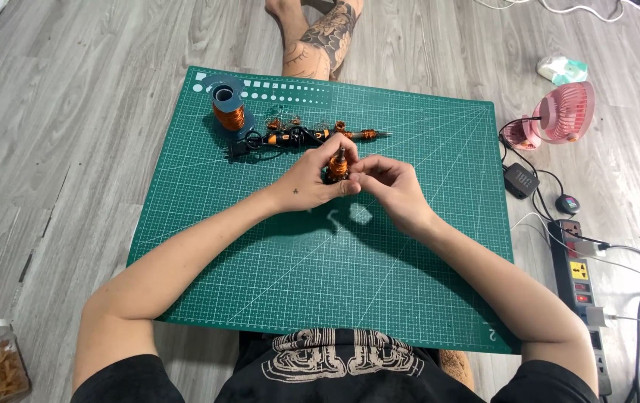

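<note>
head view: i am seeing my left hand [306,185] squeezing the small copper coil [338,165] standing straight up over the green mat [335,276], while my right hand [391,186] fingertips are pinching together just beside its right side.

Both bare forearms extend forward and converge; left hand [311,183] curled with fingers closed in a grip, right hand [393,185] beside it, fingertips pinched together toward the left
</note>
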